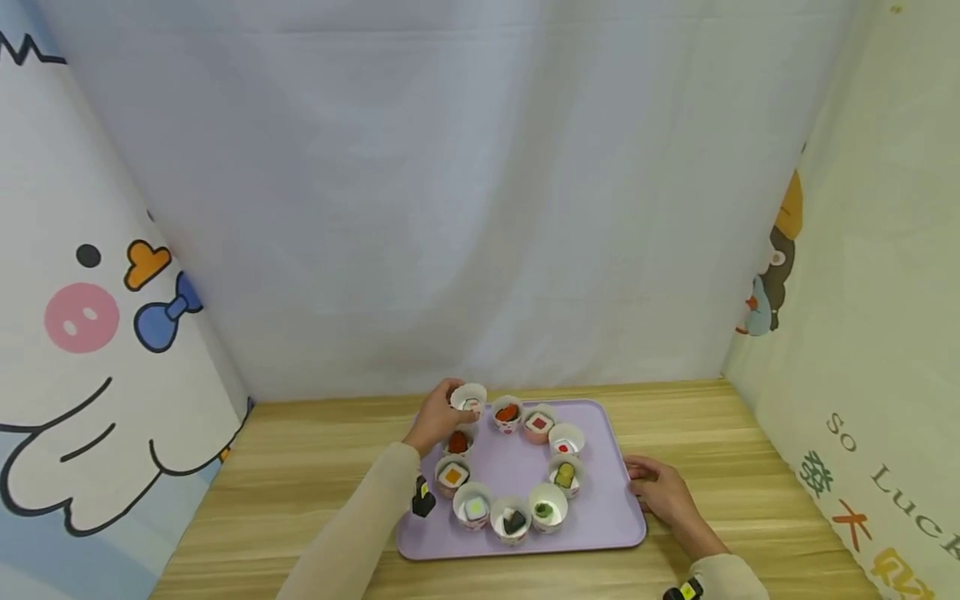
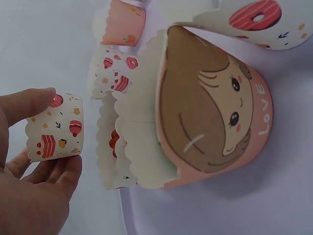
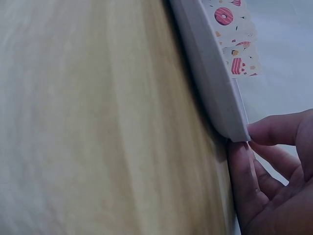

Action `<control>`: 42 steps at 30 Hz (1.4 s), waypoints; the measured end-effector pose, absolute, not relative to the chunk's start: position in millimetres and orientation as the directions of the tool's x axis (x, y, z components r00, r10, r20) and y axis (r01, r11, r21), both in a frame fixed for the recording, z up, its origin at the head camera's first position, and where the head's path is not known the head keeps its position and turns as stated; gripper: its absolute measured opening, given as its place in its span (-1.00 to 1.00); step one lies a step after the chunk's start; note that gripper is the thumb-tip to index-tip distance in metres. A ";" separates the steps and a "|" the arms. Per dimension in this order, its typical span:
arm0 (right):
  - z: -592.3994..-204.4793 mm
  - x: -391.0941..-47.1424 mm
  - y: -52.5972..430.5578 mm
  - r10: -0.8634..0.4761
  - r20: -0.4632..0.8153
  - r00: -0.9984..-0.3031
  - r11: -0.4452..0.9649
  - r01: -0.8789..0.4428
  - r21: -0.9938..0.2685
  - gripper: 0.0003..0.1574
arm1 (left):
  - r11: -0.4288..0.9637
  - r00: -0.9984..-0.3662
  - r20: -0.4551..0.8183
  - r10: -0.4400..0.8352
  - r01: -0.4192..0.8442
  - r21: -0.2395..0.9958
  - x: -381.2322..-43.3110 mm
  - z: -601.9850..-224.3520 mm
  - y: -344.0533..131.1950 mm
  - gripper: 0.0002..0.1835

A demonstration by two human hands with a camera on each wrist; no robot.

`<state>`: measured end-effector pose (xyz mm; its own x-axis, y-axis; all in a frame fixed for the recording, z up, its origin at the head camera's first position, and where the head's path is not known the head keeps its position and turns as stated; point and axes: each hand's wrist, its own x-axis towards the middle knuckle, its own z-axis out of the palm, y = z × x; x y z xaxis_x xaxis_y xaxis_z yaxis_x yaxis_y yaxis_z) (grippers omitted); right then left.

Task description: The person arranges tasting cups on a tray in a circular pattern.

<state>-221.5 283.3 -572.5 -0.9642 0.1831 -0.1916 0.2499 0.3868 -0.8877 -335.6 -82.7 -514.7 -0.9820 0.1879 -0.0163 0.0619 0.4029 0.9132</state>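
My left hand (image 1: 437,419) holds a paper baking cup (image 2: 61,128) over the far left corner of the lilac tray (image 1: 508,462). Thumb and fingers grip the cup from opposite sides; a small white and pink piece (image 1: 471,406) shows inside it. Cake and doughnut prints cover the cup's wall. At the tray's right side, my right hand (image 1: 663,493) pinches the rim (image 3: 210,73) between thumb and fingers. More scalloped paper cups stand in a ring on the tray, each with a small sushi-like piece; one pink cup (image 2: 220,107) carries a printed girl's face.
The tray lies on a wood-grain table (image 1: 300,483). Behind it hangs a white cloth (image 1: 450,208). Printed cloths stand at the left (image 1: 97,250) and right (image 1: 847,333).
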 end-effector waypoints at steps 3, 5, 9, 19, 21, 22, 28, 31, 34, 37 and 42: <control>-573.1 -220.9 282.4 0.185 -0.191 -0.964 0.387 0.250 -0.887 -0.40 | 0.411 -0.983 -0.026 0.180 0.051 0.910 -337.5 -518.3 -81.9 -0.36; -573.7 -220.6 281.9 0.187 -0.187 -0.964 0.390 0.247 -0.887 -0.40 | 0.424 -0.985 -0.037 0.170 0.039 0.905 -338.0 -520.1 -81.2 -0.36; -574.2 -220.4 281.4 0.191 -0.178 -0.965 0.404 0.242 -0.882 -0.41 | 0.474 -0.986 -0.047 0.160 0.034 0.880 -338.9 -523.8 -79.2 -0.37; -574.0 -218.8 279.4 0.190 -0.172 -0.967 0.412 0.238 -0.880 -0.41 | 0.569 -0.977 -0.063 0.204 0.066 0.819 -337.4 -533.1 -76.2 -0.35; -574.1 -218.8 279.0 0.188 -0.169 -0.968 0.415 0.234 -0.879 -0.41 | 0.583 -0.976 -0.070 0.208 0.066 0.810 -336.6 -533.3 -76.0 -0.31; -574.2 -218.7 278.8 0.189 -0.169 -0.967 0.417 0.235 -0.878 -0.41 | 0.589 -0.975 -0.075 0.209 0.064 0.806 -336.1 -533.1 -75.9 -0.30; -574.4 -219.6 278.2 0.192 -0.162 -0.968 0.432 0.232 -0.871 -0.41 | 0.605 -0.969 -0.105 0.225 0.055 0.794 -335.1 -533.4 -76.4 -0.31; -574.6 -220.2 277.9 0.191 -0.159 -0.969 0.431 0.228 -0.873 -0.41 | 0.622 -0.962 -0.136 0.237 0.043 0.782 -334.3 -534.5 -77.1 -0.31; -574.4 -220.3 277.5 0.188 -0.158 -0.969 0.428 0.225 -0.875 -0.41 | 0.633 -0.955 -0.160 0.249 0.035 0.774 -333.0 -534.1 -77.3 -0.29; -575.1 -221.8 276.5 0.189 -0.158 -0.969 0.427 0.225 -0.876 -0.41 | 0.640 -0.955 -0.167 0.245 0.030 0.768 -331.9 -532.8 -77.6 -0.26; -576.8 -222.0 277.1 0.190 -0.154 -0.970 0.429 0.223 -0.875 -0.41 | 0.637 -0.954 -0.172 0.246 0.025 0.771 -331.6 -531.7 -77.4 -0.21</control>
<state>-222.0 277.1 -576.8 -0.9697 0.1899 -0.1537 0.2227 0.4288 -0.8755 -331.6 -77.4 -531.7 -0.9539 0.2457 -0.1723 0.0248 0.6367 0.7707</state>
